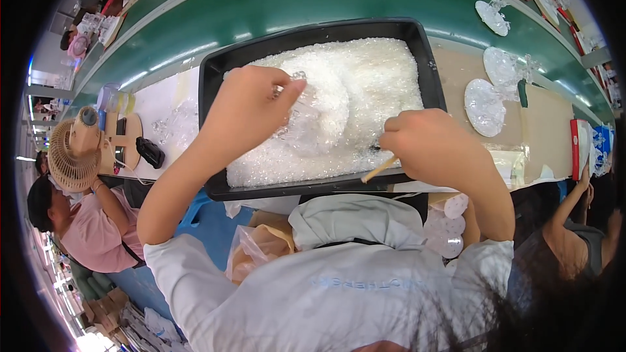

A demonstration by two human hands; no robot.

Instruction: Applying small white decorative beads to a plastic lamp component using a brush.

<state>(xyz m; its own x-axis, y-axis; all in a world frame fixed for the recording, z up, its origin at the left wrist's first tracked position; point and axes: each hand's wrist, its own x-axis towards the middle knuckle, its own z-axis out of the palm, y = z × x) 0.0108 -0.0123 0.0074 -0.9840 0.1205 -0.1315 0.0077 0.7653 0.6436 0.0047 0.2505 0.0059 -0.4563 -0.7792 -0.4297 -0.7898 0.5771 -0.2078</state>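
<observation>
A black tray [433,72] in front of me is filled with white, sparkling granules [385,72]. Over it, my left hand [257,101] is closed, thumb and fingers pinching a clear plastic ornament [299,76]. A round white base [332,101] coated in granules appears to belong to that ornament; its lower part is hard to tell from the granules. At the tray's right front, my right hand [427,140] is closed around a thin wooden stick [379,169], which looks like a brush handle. A small dark end shows by the fingertips, low over the granules.
Several round white bases with clear ornaments [484,107] lie on cardboard to the right. Clear plastic pieces [176,120] and a beige fan [75,146] are to the left. Beyond the tray runs a green conveyor belt [339,0]. People sit at both sides.
</observation>
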